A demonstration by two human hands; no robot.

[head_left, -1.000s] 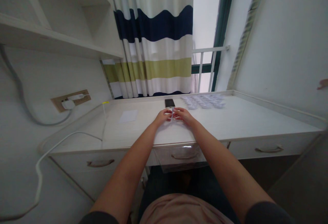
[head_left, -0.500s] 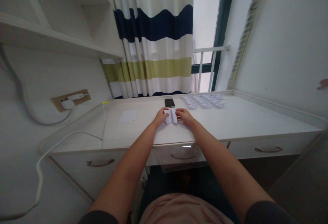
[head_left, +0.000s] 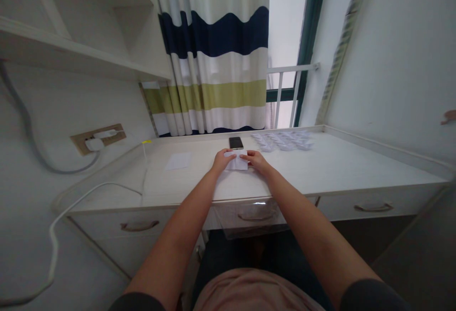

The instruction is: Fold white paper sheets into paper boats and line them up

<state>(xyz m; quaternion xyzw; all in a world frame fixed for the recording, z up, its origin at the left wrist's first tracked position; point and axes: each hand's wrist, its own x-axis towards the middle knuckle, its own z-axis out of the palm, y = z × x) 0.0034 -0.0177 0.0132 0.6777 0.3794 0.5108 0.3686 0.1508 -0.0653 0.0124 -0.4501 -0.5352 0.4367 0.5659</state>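
"At a white desk point(head_left: 356, 159) below a window point(head_left: 288, 16), what is being held?"

"1 creased piece of white paper point(head_left: 238, 164), gripped from 2 sides. The left hand point(head_left: 221, 160) pinches its left part and the right hand point(head_left: 257, 161) its right, thumbs point(head_left: 231, 157) on top, near the middle of the desk. Whether the paper touches the desktop, I cannot tell."

"What else lies on the surface?"

"Just beyond the paper, 1 dark-screened phone point(head_left: 235, 143) lies flat. To its right, toward the far edge, sit rows of small white pieces point(head_left: 283, 140), too blurred to count. Well to the left lies a flat white sheet point(head_left: 178, 161)."

"And the desk itself?"

"Pale, with a raised rim point(head_left: 384, 150) along its right side. Drawers with curved handles point(head_left: 374, 207) run below the near edge, and clear plastic point(head_left: 245, 230) hangs over the middle drawer."

"The room around it?"

"A curtain point(head_left: 221, 71) banded in white, navy and green covers the window's left; to its right show a dark green frame point(head_left: 310, 21) and a white railing point(head_left: 292, 69). White shelves point(head_left: 81, 59) jut in at upper left, above white plugs point(head_left: 94, 145). A white cable point(head_left: 54, 244) curves down at near left, and a white wall point(head_left: 402, 64) stands at right."
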